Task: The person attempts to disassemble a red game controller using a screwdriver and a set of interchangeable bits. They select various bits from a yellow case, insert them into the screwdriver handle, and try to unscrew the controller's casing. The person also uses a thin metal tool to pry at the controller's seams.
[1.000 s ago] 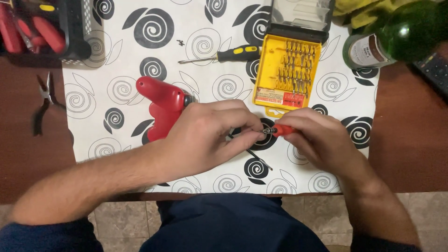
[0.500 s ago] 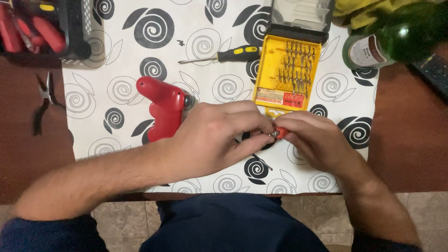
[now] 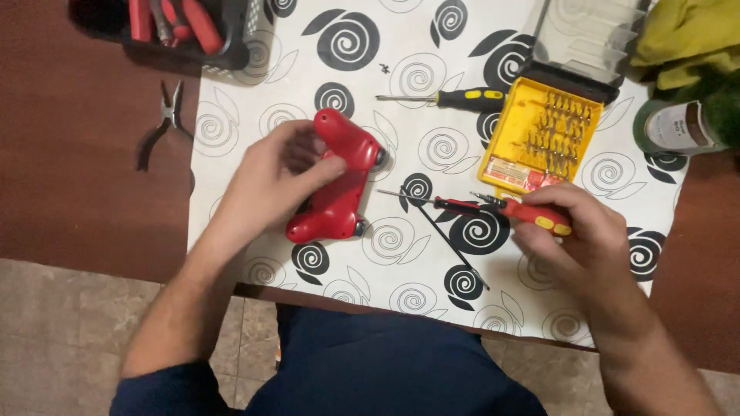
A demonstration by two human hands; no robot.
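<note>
Red game controller gripped in left hand; red screwdriver held in right.

The game controller (image 3: 337,182) is glossy red plastic with two rounded grips and dark sticks along its right edge; it lies on the swirl-patterned cloth (image 3: 401,46), left of centre. The left hand (image 3: 270,181) wraps it from the left, thumb pressed across its top, fingers curled at its far side. The right hand (image 3: 582,239) pinches a red screwdriver (image 3: 493,208) by its handle, fingers closed, shaft pointing left toward the controller but apart from it. A yellow bit case (image 3: 543,139) sits just behind.
</note>
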